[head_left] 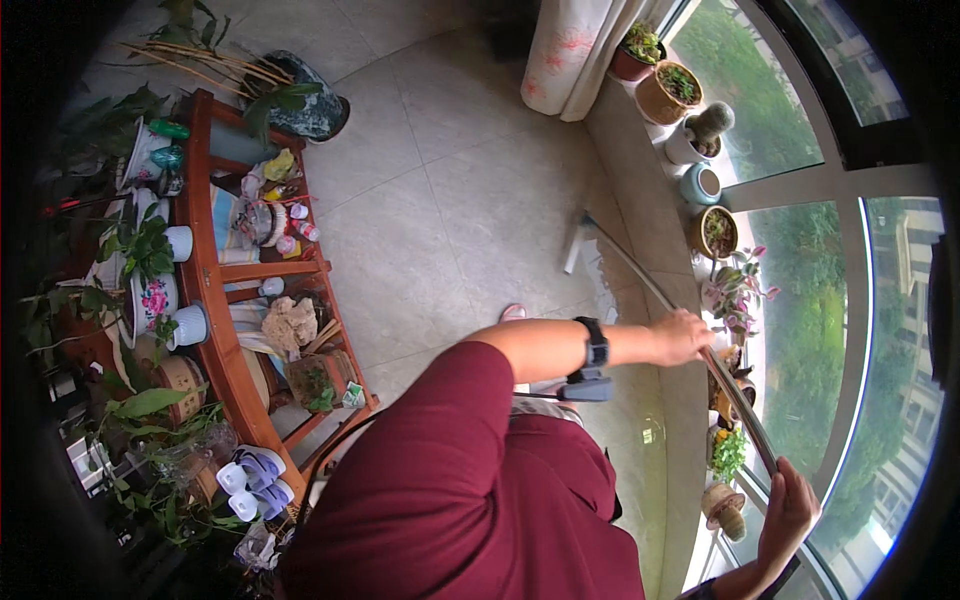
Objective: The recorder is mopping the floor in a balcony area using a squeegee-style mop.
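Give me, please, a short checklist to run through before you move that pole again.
1. Left hand closed around the pole: ok.
2. Right hand at the pole's upper end: ok.
3. White head down at the floor: ok, as it appears.
4. Foot apart from the head: ok.
5. Pole clear of the potted plants: cannot tell; it crosses part of their row in view.
6. Floor dry: cannot tell; a pale, shiny patch shows beside the head.
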